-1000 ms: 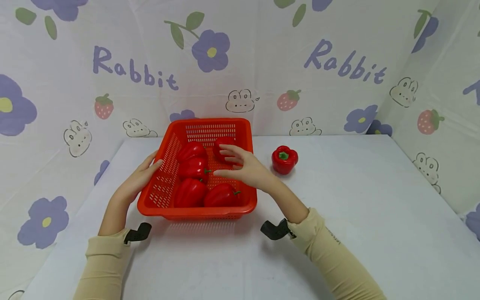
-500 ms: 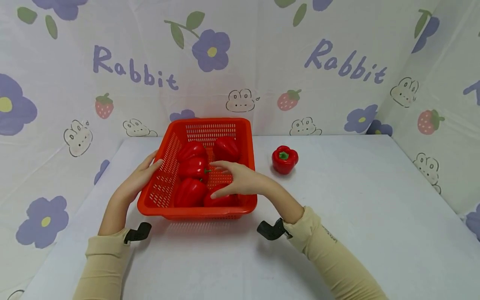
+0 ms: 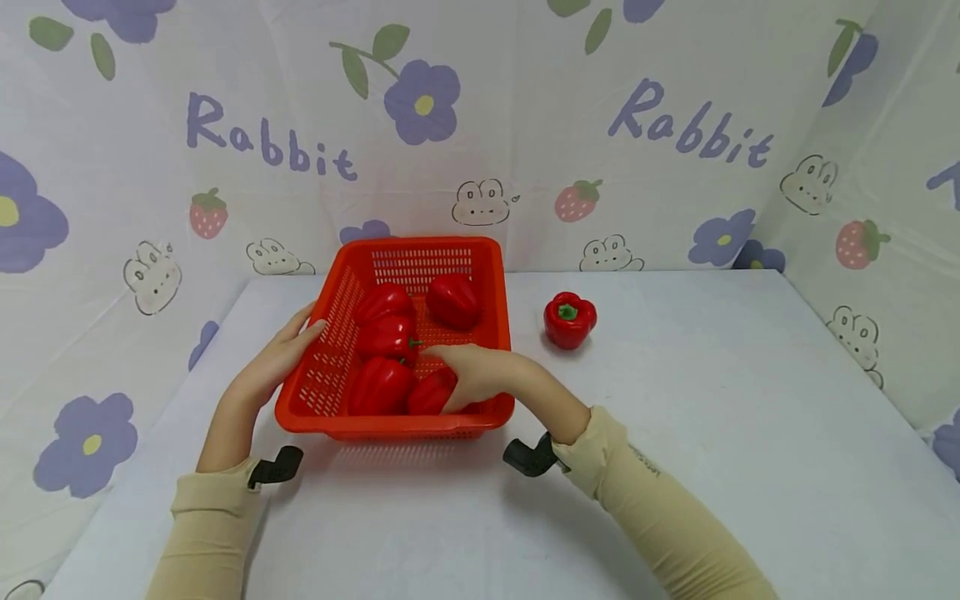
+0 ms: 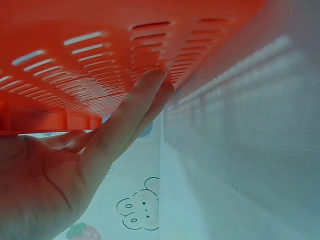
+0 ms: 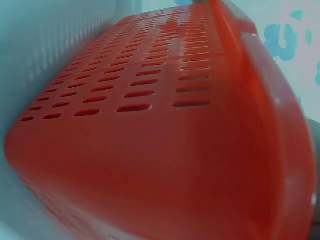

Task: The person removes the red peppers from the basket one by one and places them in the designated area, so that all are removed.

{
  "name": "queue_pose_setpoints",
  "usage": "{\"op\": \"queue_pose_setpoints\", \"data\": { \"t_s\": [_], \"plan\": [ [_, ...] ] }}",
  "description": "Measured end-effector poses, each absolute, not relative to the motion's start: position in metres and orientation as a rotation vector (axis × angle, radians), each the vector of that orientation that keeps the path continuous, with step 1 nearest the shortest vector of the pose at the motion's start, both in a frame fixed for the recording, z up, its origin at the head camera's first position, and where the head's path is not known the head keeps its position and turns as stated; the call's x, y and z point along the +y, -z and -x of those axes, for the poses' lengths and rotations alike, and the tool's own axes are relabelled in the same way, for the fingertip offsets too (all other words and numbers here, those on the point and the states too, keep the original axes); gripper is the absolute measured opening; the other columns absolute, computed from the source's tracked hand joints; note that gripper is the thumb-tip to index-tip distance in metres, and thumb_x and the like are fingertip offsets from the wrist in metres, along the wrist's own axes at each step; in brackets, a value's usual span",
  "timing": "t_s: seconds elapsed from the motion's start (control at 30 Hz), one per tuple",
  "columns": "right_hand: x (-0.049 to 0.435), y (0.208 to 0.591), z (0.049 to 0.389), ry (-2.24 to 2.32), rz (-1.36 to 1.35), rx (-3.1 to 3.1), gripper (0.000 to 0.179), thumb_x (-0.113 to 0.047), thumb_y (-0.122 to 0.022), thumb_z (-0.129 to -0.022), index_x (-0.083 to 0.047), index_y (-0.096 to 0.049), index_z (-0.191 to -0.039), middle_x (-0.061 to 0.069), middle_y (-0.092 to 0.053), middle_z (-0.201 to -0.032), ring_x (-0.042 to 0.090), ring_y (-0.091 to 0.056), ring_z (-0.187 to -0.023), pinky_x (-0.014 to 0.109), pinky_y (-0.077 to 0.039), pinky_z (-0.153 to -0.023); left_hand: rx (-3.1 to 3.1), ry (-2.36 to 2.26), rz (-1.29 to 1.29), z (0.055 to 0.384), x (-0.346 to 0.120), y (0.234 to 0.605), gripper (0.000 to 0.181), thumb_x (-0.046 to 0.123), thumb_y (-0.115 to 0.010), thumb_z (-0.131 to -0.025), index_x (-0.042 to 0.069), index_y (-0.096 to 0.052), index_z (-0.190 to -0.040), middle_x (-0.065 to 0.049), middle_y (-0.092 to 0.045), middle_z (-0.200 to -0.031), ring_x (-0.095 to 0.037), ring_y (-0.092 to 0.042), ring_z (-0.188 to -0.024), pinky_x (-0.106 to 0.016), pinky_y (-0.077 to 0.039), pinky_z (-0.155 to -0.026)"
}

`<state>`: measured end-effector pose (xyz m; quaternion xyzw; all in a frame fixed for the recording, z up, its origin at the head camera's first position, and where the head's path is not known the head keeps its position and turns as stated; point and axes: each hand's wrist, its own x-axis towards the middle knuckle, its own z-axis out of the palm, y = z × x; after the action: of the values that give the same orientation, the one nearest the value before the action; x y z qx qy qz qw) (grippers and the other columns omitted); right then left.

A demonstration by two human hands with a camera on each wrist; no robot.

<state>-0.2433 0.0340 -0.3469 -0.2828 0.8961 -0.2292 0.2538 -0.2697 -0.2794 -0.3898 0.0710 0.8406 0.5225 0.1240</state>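
A red plastic basket [image 3: 405, 422] with slotted walls holds several red bell peppers. My left hand [image 3: 273, 362] is at its left side, thumb over the rim and fingers along the outer wall. In the left wrist view, those fingers [image 4: 125, 117] lie nearly straight against the slotted wall. Inside the basket's front right corner, my right hand [image 3: 480, 372] grips a bell pepper [image 3: 431, 393] from above, its thumb on the near side; the fingertips are hidden. The right wrist view shows only the basket's outer wall [image 5: 150, 160] and rim, with the hand out of sight behind.
Left of the gripped pepper lie bell peppers [image 3: 381, 386] in a column along the basket's left side. One more pepper [image 3: 453, 300] is at the back right inside. A single bell pepper [image 3: 570, 321] stands on the white table [image 3: 712, 400] right of the basket. A printed curtain [image 3: 525, 100] hangs behind.
My right hand has moved from over the back right pepper toward the near side and down onto the front right pepper, its fingers closing around it. My left hand has stayed put.
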Motion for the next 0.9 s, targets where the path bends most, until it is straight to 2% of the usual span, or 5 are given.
{"op": "queue_pose_setpoints", "data": {
  "t_s": [0.27, 0.47, 0.67, 0.9],
  "plan": [
    [0.0291, 0.348, 0.2405, 0.51, 0.703, 2.437, 0.075, -0.009, -0.073, -0.085, -0.016, -0.037, -0.15, 0.008, -0.051, -0.141, 0.023, -0.046, -0.123, 0.04, -0.05, -0.101, 2.455, -1.511, -0.202, 0.2702, -0.2783, 0.3908, 0.068, 0.045, -0.033, -0.104, 0.021, -0.001, -0.159, -0.027, -0.039, -0.144, -0.005, -0.063, -0.092, -0.021, -0.056, -0.077],
    [0.0313, 0.3508, 0.2412, 0.516, 0.765, 2.449, 0.069, -0.003, -0.072, -0.083, -0.014, -0.044, -0.145, 0.007, -0.052, -0.14, 0.023, -0.047, -0.122, 0.039, -0.052, -0.097, 2.462, -1.5, -0.204, 0.27, -0.2788, 0.3906, 0.067, 0.044, -0.033, -0.104, 0.02, -0.001, -0.159, -0.027, -0.038, -0.145, -0.005, -0.063, -0.092, -0.021, -0.056, -0.077],
    [0.0347, 0.3534, 0.2431, 0.7, 0.825, 2.456, 0.07, -0.011, -0.077, -0.082, -0.012, -0.045, -0.144, 0.008, -0.052, -0.139, 0.024, -0.046, -0.128, 0.042, -0.051, -0.1, 2.473, -1.497, -0.217, 0.27, -0.2794, 0.3908, 0.067, 0.043, -0.033, -0.105, 0.019, -0.001, -0.159, -0.027, -0.037, -0.145, -0.003, -0.062, -0.091, -0.02, -0.055, -0.077],
    [0.0372, 0.3568, 0.2432, 1.012, 0.804, 2.407, 0.077, -0.023, -0.081, -0.079, -0.018, -0.043, -0.145, 0.009, -0.053, -0.134, 0.024, -0.051, -0.124, 0.036, -0.055, -0.093, 2.463, -1.52, -0.228, 0.2695, -0.2793, 0.3907, 0.068, 0.044, -0.033, -0.105, 0.02, -0.001, -0.159, -0.029, -0.04, -0.143, -0.007, -0.066, -0.088, -0.027, -0.059, -0.075]
  ]
}}
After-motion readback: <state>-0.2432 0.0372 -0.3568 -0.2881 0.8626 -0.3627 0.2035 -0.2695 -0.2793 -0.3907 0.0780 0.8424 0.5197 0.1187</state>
